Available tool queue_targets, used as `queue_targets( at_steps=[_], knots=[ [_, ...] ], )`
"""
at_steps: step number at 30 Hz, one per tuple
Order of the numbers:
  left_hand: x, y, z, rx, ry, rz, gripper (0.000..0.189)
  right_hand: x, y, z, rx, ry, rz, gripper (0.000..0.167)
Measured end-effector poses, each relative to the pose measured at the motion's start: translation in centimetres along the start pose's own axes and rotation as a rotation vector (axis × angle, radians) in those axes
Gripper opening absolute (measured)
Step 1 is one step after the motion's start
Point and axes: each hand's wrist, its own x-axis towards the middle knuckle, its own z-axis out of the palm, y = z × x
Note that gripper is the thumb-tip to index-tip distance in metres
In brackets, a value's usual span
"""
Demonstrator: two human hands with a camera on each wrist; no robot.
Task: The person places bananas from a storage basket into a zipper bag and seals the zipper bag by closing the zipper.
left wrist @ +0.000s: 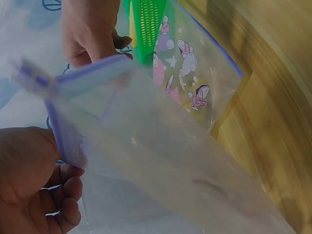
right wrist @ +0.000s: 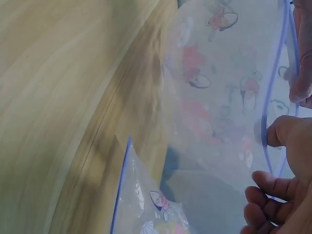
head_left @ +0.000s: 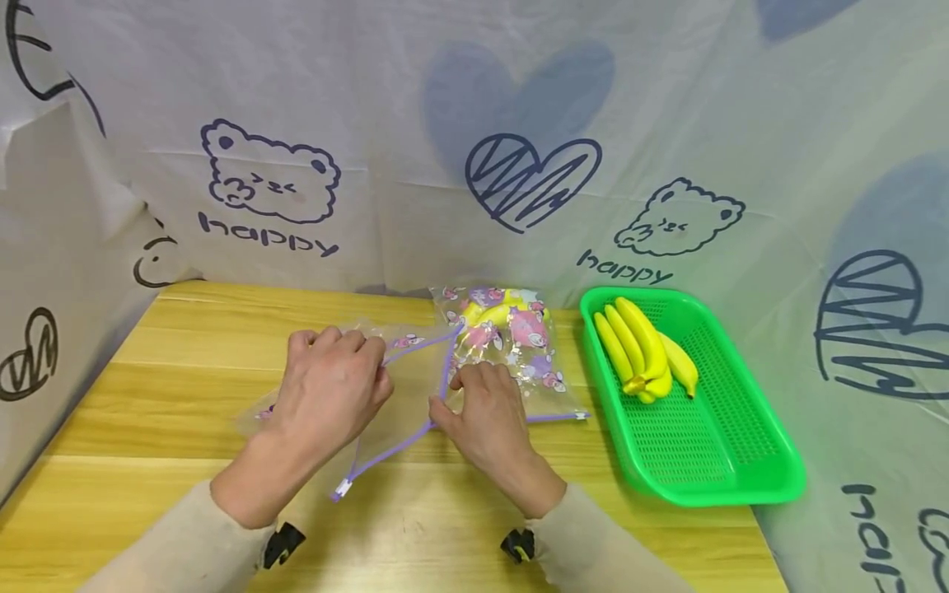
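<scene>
Printed cloth (head_left: 400, 99) hangs behind a wooden table (head_left: 148, 502), with a green basket (head_left: 774, 469) at right, an opened clear bag (head_left: 404, 383) held near the middle, a filled patterned bag (head_left: 530, 371) just beside it, and the left hand (head_left: 334, 379) and right hand (head_left: 493, 420), fingers curled, pinching the opened bag's edge (head_left: 393, 450).

The clear plastic zip bag (head_left: 404, 395), printed with pink-and-white cartoon figures and rimmed by a purple zip strip (head_left: 393, 451), is unsealed, its mouth spread into an angular gap facing the right edge of the worktop (head_left: 200, 329). A white slider (head_left: 343, 487) sits at the strip's near-left end. The limp body extends toward the worktop's left edge; whether it touches the surface is hard to tell.
</scene>
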Motion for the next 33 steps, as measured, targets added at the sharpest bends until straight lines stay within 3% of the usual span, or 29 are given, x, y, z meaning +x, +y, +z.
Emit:
queue_targets(
  at_steps=[6,10,13,16,21,25,29,33],
  knots=[
    [-0.1,0.1,0.0,-0.010,-0.020,-0.028,0.021,-0.1,-0.3,0.2,0.093,-0.138,0.074,0.028],
    [-0.1,-0.2,-0.4,0.027,-0.055,-0.062,0.022,-0.2,0.5,0.5,0.038,-0.207,0.120,0.023],
    [0.0,0.0,-0.6,0.022,-0.110,-0.101,0.022,-0.3,1.3,0.8,-0.009,-0.211,0.156,0.018],
    [0.0,0.5,-0.4,0.009,-0.148,-0.111,0.020,-0.3,1.3,0.8,0.017,-0.190,0.154,0.017],
    [-0.3,1.4,0.3,0.020,-0.148,-0.108,0.020,-0.1,0.3,0.8,0.073,-0.153,0.099,0.020],
    [-0.3,1.7,0.5,0.010,-0.168,-0.133,0.019,-0.1,-0.2,0.9,0.090,-0.155,0.121,0.021],
    [0.1,1.2,-0.1,-0.024,-0.194,-0.175,0.020,-0.1,0.1,0.8,0.084,-0.190,0.128,0.021],
    [0.6,-0.1,-1.6,-0.061,-0.199,-0.267,0.025,0.2,1.2,-0.5,0.067,-0.201,0.162,0.016]
  ],
)
